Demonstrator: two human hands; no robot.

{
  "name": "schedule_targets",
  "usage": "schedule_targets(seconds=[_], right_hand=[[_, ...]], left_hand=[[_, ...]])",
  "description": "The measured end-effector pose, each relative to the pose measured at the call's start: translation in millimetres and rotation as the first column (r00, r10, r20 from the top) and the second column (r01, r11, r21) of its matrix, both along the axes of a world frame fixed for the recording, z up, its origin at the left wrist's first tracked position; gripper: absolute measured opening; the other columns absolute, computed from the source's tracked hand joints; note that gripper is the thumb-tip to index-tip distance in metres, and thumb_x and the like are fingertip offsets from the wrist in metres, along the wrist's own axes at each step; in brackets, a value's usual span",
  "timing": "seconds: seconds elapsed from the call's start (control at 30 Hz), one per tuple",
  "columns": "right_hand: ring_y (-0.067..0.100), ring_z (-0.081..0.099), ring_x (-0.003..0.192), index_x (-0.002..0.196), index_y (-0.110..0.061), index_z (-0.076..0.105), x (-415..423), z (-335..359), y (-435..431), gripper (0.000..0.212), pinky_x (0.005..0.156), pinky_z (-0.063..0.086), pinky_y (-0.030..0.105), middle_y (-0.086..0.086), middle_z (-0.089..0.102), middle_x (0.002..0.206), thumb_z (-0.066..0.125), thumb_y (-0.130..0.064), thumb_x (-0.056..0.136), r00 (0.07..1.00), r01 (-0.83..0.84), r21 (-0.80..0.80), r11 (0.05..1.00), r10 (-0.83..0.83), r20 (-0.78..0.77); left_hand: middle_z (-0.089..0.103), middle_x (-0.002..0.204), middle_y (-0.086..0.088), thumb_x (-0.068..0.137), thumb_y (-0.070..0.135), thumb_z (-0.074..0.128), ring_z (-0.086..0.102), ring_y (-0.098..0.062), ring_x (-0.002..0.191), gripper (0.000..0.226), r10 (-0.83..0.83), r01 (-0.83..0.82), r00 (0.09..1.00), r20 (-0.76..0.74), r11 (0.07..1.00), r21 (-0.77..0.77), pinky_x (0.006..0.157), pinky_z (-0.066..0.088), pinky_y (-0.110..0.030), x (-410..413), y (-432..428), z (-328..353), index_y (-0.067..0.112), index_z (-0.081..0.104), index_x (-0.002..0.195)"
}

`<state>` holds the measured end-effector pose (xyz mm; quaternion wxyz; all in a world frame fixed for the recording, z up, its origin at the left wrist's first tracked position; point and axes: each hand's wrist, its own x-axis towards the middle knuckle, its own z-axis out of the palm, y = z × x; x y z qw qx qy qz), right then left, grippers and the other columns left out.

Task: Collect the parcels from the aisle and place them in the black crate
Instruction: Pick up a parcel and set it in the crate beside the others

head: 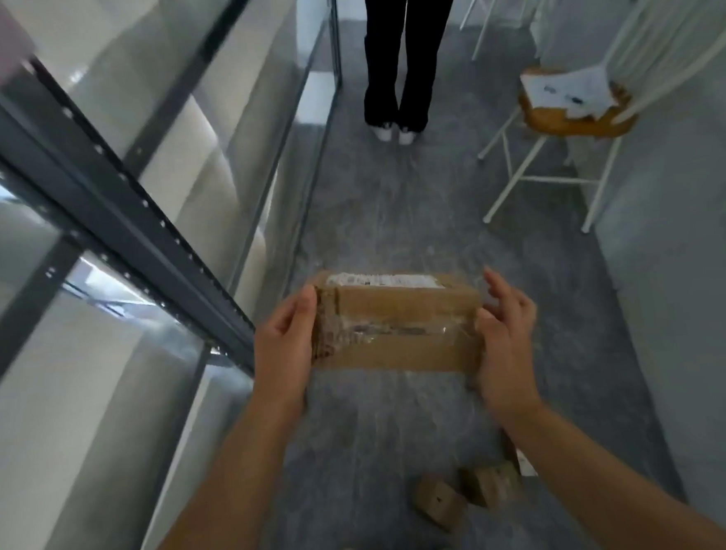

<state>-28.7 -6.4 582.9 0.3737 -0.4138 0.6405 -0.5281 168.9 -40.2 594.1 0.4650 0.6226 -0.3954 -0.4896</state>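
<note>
In the left hand (284, 344) — parcel (395, 324)

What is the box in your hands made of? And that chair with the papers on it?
The box looks like matte brown cardboard, with shiny clear tape over it and a white paper label. The chair seems to have a wooden seat, by its warm brown colour, on thin white legs, probably painted metal.

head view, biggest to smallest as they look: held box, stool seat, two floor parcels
1. held box, nearest the camera
2. stool seat, farther off, so unsure
3. left floor parcel and right floor parcel, alike
</note>
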Motion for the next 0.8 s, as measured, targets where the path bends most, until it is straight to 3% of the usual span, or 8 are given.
schedule_targets(seconds=[0.07,0.13,0.2,0.27,0.37,0.53,0.7,0.8], right_hand=[[-0.024,0.041,0.091,0.129,-0.032,0.04,4.3,67.4,-3.1,0.049,0.094,0.038,0.015,-0.006,0.025,0.126,0.037,-0.034,0.081,0.997,0.07,-0.066,0.995,-0.066,0.049],[-0.013,0.042,0.102,0.13,-0.026,0.044,7.9,123.7,-6.4,0.047,0.103,0.036,0.027,-0.005,0.024,0.132,0.043,-0.033,0.083,0.98,0.168,-0.122,0.978,-0.152,0.13],[-0.009,0.043,0.105,0.133,-0.018,0.045,8.5,162.9,-6.4,0.044,0.098,0.037,0.014,-0.002,0.023,0.137,0.048,-0.027,0.09,0.971,0.213,-0.195,0.957,-0.185,0.154],[-0.024,0.043,0.092,0.133,-0.015,0.045,9.0,185.9,-2.9,0.039,0.076,0.035,-0.004,-0.002,0.021,0.138,0.048,-0.016,0.095,0.977,0.208,-0.283,0.936,-0.183,0.113],[-0.024,0.046,0.091,0.125,-0.012,0.047,12.5,205.6,10.6,0.037,0.074,0.037,-0.004,0.004,0.022,0.14,0.053,-0.008,0.089,0.982,0.185,-0.42,0.889,-0.183,0.046],[-0.018,0.048,0.1,0.126,-0.007,0.041,20.3,215.5,36.0,0.049,0.084,0.04,0.003,0.009,0.022,0.14,0.05,-0.005,0.078,0.987,0.112,-0.59,0.8,-0.158,-0.028],[-0.011,0.047,0.1,0.126,-0.029,0.034,23.7,229.1,41.4,0.055,0.084,0.046,0.01,-0.005,0.031,0.134,0.051,-0.023,0.074,1.0,0.001,-0.606,0.796,0.005,0.008],[0.007,0.054,0.109,0.118,-0.036,0.044,6.6,249.8,15.3,0.034,0.085,0.05,0.022,-0.008,0.048,0.129,0.05,-0.019,0.089,0.96,-0.167,-0.389,0.906,0.24,0.147]], left_hand=[[0.072,0.091,0.009,0.094,0.035,0.051,0.068,-0.004,0.083,0.022,-0.011,0.008,0.999,-0.034,0.994,-0.106,0.068,0.054,-0.012,-0.2,-6.5,71.0,0.027,0.071,0.1],[0.071,0.1,0.004,0.095,0.031,0.05,0.068,-0.007,0.091,0.024,-0.05,0.036,0.996,-0.074,0.981,-0.191,0.073,0.056,-0.019,-3.4,-8.1,129.3,0.023,0.068,0.11],[0.069,0.104,-0.005,0.095,0.034,0.05,0.068,-0.02,0.098,0.019,-0.096,0.064,0.989,-0.116,0.965,-0.255,0.081,0.057,-0.036,-5.7,-4.8,165.3,0.022,0.064,0.101],[0.067,0.104,-0.007,0.092,0.04,0.054,0.066,-0.025,0.098,0.016,-0.11,0.059,0.982,-0.156,0.952,-0.301,0.083,0.055,-0.046,-5.7,-0.5,189.1,0.025,0.057,0.089],[0.064,0.111,-0.007,0.08,0.043,0.065,0.064,-0.025,0.103,0.029,-0.123,0.047,0.963,-0.241,0.953,-0.301,0.087,0.054,-0.048,-2.1,4.2,205.8,0.025,0.052,0.098],[0.059,0.127,-0.002,0.07,0.044,0.069,0.064,-0.021,0.108,0.065,-0.253,0.168,0.945,-0.209,0.92,-0.355,0.09,0.053,-0.044,6.4,16.3,210.9,0.03,0.046,0.129],[0.048,0.136,-0.002,0.071,0.037,0.067,0.061,-0.018,0.112,0.04,-0.156,0.079,0.982,-0.109,0.853,-0.515,0.078,0.054,-0.028,24.9,37.9,222.5,0.046,0.056,0.109],[0.034,0.144,0.006,0.068,0.033,0.067,0.056,0.002,0.11,0.041,-0.116,0.097,0.993,0.003,0.813,-0.575,0.071,0.052,-0.012,31.7,55.4,234.9,0.046,0.055,0.106]])
